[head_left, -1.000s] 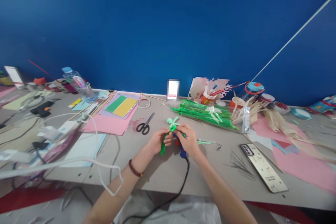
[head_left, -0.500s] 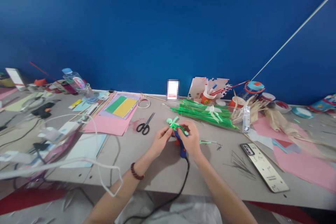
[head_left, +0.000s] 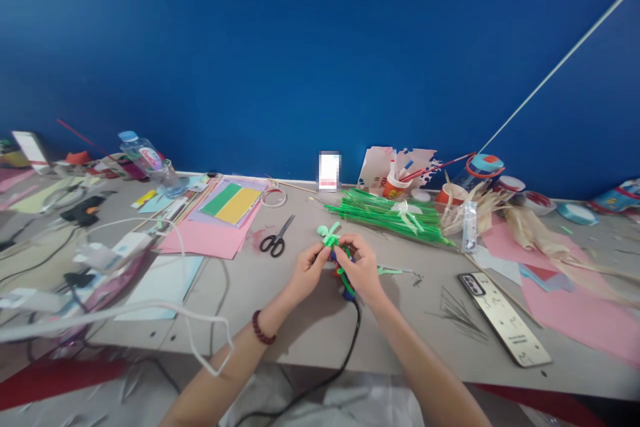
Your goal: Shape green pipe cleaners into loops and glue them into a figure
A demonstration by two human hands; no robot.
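My left hand (head_left: 307,272) and my right hand (head_left: 363,268) meet above the middle of the desk, thumbs and fingertips closed on a small light-green pipe-cleaner figure (head_left: 327,233). Its rounded pale top pokes up past my fingers, while its lower part is partly hidden by them. A green strand hangs below my right thumb. Beneath the hands lies a blue and orange glue gun (head_left: 349,295), mostly covered, its black cord running toward me. Black-handled scissors (head_left: 274,241) rest to the left. A light-green stem piece (head_left: 390,271) lies just right of my right hand.
A bundle of green pipe cleaners (head_left: 365,210) lies behind my hands. Right of them are thin dark wires (head_left: 460,317) and a phone (head_left: 505,320). Coloured paper (head_left: 200,240), a tilted water bottle (head_left: 150,159) and a white cable (head_left: 200,355) occupy the left. A blue wall (head_left: 310,60) stands behind.
The green strand has swung from an arch by my right fingers to hanging down over the glue gun. My right fingers have drawn closer to my left on the figure.
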